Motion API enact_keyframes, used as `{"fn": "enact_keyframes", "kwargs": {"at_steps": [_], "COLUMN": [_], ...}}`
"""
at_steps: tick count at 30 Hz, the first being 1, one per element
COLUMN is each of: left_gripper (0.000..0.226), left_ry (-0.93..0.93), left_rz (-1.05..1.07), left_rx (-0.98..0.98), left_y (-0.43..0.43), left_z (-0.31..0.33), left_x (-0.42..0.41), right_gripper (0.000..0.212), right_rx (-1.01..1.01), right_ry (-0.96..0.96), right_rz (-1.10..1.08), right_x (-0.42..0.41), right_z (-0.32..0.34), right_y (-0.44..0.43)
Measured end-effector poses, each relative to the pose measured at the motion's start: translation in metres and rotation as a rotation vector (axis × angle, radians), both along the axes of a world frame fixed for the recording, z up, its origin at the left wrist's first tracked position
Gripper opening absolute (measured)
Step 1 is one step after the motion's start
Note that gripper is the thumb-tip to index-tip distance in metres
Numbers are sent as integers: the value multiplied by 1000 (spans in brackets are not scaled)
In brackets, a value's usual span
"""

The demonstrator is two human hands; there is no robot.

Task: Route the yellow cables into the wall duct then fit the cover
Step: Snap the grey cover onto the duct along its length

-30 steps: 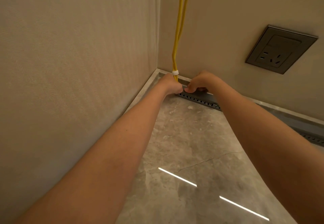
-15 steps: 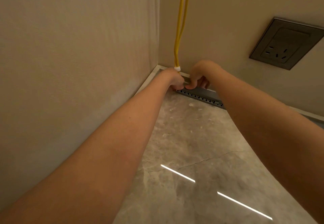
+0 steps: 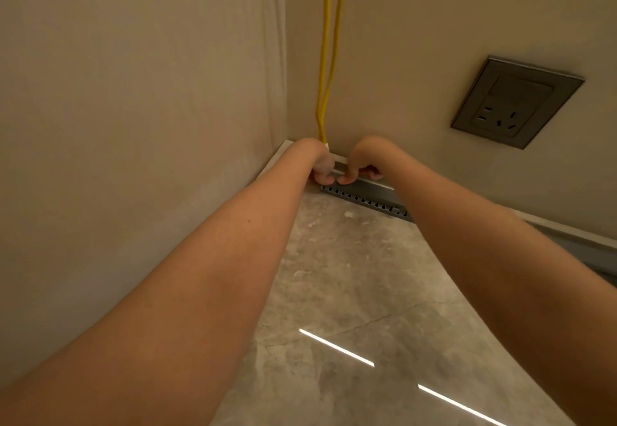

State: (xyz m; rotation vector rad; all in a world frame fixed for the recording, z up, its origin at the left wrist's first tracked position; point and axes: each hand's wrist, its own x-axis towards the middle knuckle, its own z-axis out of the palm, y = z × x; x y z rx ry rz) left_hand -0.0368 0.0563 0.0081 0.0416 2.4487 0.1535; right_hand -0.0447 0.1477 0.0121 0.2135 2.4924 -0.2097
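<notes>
Both hands have closed in on each other since the previous frame, so that the thumbs now almost meet at the foot of the wall, and the white tie [image 3: 327, 148] that stood clear above the left wrist is now half tucked behind it. Both forearms stretch forward and down into the room corner, the wrists bent downward.

The left hand [image 3: 321, 168] sits right in the corner. Its grip is closed: fingers are curled in under the palm around the lower end of the yellow cables [image 3: 324, 68], and the thumb lies across the front.

The right hand [image 3: 362, 166] is just beside it, fingers curled over the top of the wall duct [image 3: 369, 194] with the thumb pressed against its front face. That grip looks like a pinch on the duct's upper edge, though the fingertips are blurred.

Two yellow cables hang side by side down the back wall, a little apart above and drawn together just over the tie, where they disappear behind the left hand. The duct is a grey channel along the base of the back wall, with a row of small dark slots along its lower edge where it meets the marbled floor [image 3: 350, 278]. A dark socket [image 3: 516, 102] is set in the wall to the right, well apart.
</notes>
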Motion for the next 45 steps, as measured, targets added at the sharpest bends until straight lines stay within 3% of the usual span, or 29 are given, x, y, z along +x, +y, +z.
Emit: {"fn": "enact_keyframes", "kwargs": {"at_steps": [3,5,6,9,12,19,21,25,26,30,34,41,45], "left_gripper": [34,31,21,10,21,13,23,14,20,33,35,13,19], "left_ry": [134,206,217,183,268,236,221,222,240,281,254,254,257], "left_rz": [33,236,341,619,610,516,499,504,495,424,363,372,430], "left_rx": [92,270,407,733,701,672,695,708,687,621,574,601,592], "left_y": [-6,-12,-13,-10,-7,-10,-11,-11,-9,-6,-7,-10,-12], "left_z": [-5,-20,-28,-35,-37,-38,-39,-39,-38,-38,-35,-33,-32], "left_x": [13,11,12,17,19,14,13,11,11,10,10,12,11], "right_gripper": [45,45,57,65,42,43,43,26,25,36,29,20,38], "right_rx": [-48,-183,-231,-264,-243,-224,-189,-158,-137,-60,-87,-69,19], "right_ry": [121,257,296,339,332,317,296,233,206,116,103,135,109], "right_rz": [-84,-209,-248,-260,-196,-128,-64,26,44,95,69,75,107], "right_x": [7,17,20,27,31,31,31,27,27,21,14,17,20], "right_z": [-10,-11,-15,-19,-18,-16,-13,-10,-8,0,3,-2,3], "right_y": [6,8,11,12,10,13,11,10,9,7,8,4,2]}}
